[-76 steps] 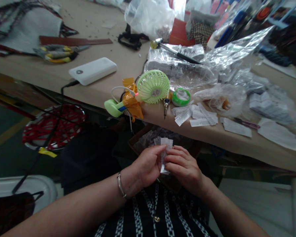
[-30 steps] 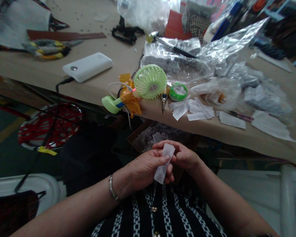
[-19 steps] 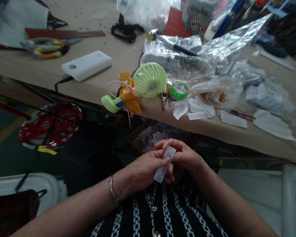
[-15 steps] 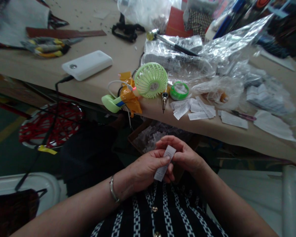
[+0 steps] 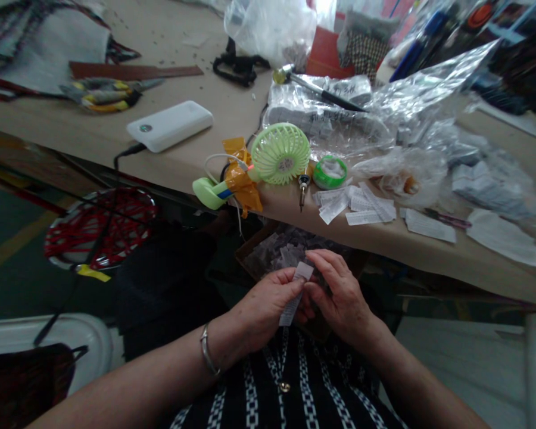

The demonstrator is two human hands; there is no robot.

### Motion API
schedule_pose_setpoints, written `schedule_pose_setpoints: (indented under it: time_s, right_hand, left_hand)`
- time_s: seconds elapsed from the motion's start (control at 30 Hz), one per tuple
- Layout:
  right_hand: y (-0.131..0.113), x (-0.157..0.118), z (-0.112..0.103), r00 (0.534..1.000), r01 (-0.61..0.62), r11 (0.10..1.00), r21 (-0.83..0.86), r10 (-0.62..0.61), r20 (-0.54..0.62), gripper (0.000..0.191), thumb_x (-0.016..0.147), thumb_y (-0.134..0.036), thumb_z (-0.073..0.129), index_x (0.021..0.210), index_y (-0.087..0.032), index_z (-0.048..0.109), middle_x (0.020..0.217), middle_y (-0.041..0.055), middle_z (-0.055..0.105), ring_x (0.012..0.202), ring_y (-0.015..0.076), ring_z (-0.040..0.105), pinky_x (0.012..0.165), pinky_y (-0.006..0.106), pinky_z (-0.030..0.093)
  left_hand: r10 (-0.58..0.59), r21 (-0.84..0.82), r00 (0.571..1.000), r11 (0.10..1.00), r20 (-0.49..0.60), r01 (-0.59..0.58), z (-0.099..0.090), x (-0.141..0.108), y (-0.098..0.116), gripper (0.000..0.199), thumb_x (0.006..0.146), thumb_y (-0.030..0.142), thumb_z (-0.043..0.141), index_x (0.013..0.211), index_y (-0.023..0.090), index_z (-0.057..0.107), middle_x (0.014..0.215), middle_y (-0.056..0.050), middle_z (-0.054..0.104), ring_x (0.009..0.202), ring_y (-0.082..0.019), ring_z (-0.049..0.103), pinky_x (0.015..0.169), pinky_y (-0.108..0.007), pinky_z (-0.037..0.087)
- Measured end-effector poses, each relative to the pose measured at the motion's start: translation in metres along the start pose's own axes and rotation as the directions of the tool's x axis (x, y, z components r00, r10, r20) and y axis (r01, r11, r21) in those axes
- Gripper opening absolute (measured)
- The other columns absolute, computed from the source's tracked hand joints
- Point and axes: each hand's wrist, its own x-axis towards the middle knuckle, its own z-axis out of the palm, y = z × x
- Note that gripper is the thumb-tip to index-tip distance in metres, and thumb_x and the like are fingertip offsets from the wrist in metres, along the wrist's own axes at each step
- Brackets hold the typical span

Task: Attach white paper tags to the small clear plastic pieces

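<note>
My left hand [image 5: 268, 304] pinches a narrow white printed label [image 5: 291, 308] between thumb and fingers, in front of my striped shirt. The lower part of the strip hangs below the thumb and small dark print shows on it. Just right of the label, my right hand [image 5: 339, 295] has its fingers stretched out and its thumb apart from them. Whether the right thumb touches the strip is hard to tell. Below the table edge, behind both hands, a cardboard box [image 5: 249, 268] holds many small pale pieces. More loose labels [image 5: 370, 204] lie on the table's front edge.
On the table [image 5: 178, 170] stand a green fan [image 5: 280, 154] with orange tape, a white power bank [image 5: 172, 125] and a green tape roll [image 5: 329, 172]. A pointed tool [image 5: 303, 189] juts over the edge. Pliers [image 5: 107, 95], a hammer [image 5: 326, 92] and plastic bags lie farther back.
My right hand has let go of the label and its fingers have straightened. My left hand keeps hold of the strip. The whole view has shifted slightly.
</note>
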Motion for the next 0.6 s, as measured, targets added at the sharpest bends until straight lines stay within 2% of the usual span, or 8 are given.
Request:
schedule_pose_setpoints:
  time_s: [0.1,0.2,0.27,0.33,0.43,0.53,0.6]
  right_hand:
    - [0.0,0.002,0.002,0.983,-0.168,0.956,0.241,0.18,-0.026,0.039,0.085,-0.026,0.052,0.123,-0.023,0.046,0.113,0.007,0.057,0.105,0.0198,0.054,0.093,0.037,0.044]
    - [-0.001,0.01,0.005,0.922,-0.352,0.772,0.529,0.382,0.056,0.022,0.083,-0.03,0.055,0.102,-0.021,0.055,0.089,0.002,0.062,0.078,0.0138,0.061,0.071,0.026,0.05]
    - [0.0,0.016,0.008,0.886,-0.416,0.664,0.621,0.45,0.112,0.014,0.08,-0.031,0.059,0.087,-0.019,0.057,0.076,-0.0007,0.06,0.065,0.0106,0.059,0.06,0.021,0.048]
    - [0.0,0.021,0.012,0.872,-0.428,0.626,0.652,0.475,0.117,0.013,0.078,-0.03,0.061,0.081,-0.018,0.057,0.071,-0.0018,0.059,0.061,0.0093,0.057,0.057,0.019,0.047]
    - [0.001,0.025,0.017,0.893,-0.373,0.691,0.62,0.449,0.036,0.016,0.078,-0.027,0.059,0.092,-0.019,0.058,0.078,-0.0003,0.061,0.068,0.011,0.059,0.062,0.021,0.048]
    - [0.001,0.025,0.02,0.938,-0.291,0.839,0.459,0.346,-0.038,0.019,0.08,-0.023,0.056,0.099,-0.02,0.06,0.085,0.0018,0.063,0.077,0.0137,0.06,0.071,0.025,0.049]
    - [0.001,0.023,0.02,0.959,-0.237,0.906,0.352,0.277,-0.067,0.02,0.081,-0.021,0.055,0.1,-0.021,0.061,0.089,0.0023,0.064,0.081,0.0144,0.06,0.075,0.026,0.049]
  left_hand:
    - [0.048,0.005,0.999,0.999,-0.009,-0.048,-0.001,0.0,0.0,0.022,0.082,0.034,0.053,0.074,0.014,0.055,0.062,0.001,0.053,0.055,-0.009,0.052,0.052,-0.021,0.039]
    - [0.117,0.036,0.993,0.993,-0.033,-0.116,-0.001,0.002,0.001,0.021,0.083,0.034,0.052,0.074,0.014,0.054,0.063,0.001,0.052,0.056,-0.009,0.051,0.053,-0.021,0.039]
    - [0.148,0.075,0.987,0.987,-0.064,-0.143,-0.001,0.004,0.002,0.021,0.083,0.033,0.051,0.076,0.014,0.054,0.062,0.001,0.052,0.055,-0.009,0.05,0.053,-0.021,0.038]
    - [0.166,0.109,0.981,0.982,-0.1,-0.155,-0.001,0.006,0.004,0.021,0.083,0.034,0.05,0.075,0.014,0.054,0.061,0.001,0.052,0.054,-0.008,0.049,0.053,-0.021,0.038]
    - [0.165,0.13,0.976,0.98,-0.141,-0.147,0.0,0.009,0.006,0.021,0.083,0.033,0.05,0.075,0.014,0.054,0.06,0.001,0.052,0.053,-0.008,0.048,0.052,-0.02,0.037]
    - [0.161,0.125,0.977,0.982,-0.143,-0.143,0.003,0.009,0.007,0.021,0.082,0.033,0.051,0.074,0.014,0.054,0.059,0.001,0.052,0.052,-0.008,0.047,0.052,-0.02,0.036]
    - [0.155,0.119,0.978,0.983,-0.14,-0.138,0.004,0.007,0.007,0.02,0.082,0.032,0.052,0.074,0.014,0.055,0.059,0.001,0.052,0.052,-0.008,0.047,0.051,-0.02,0.036]
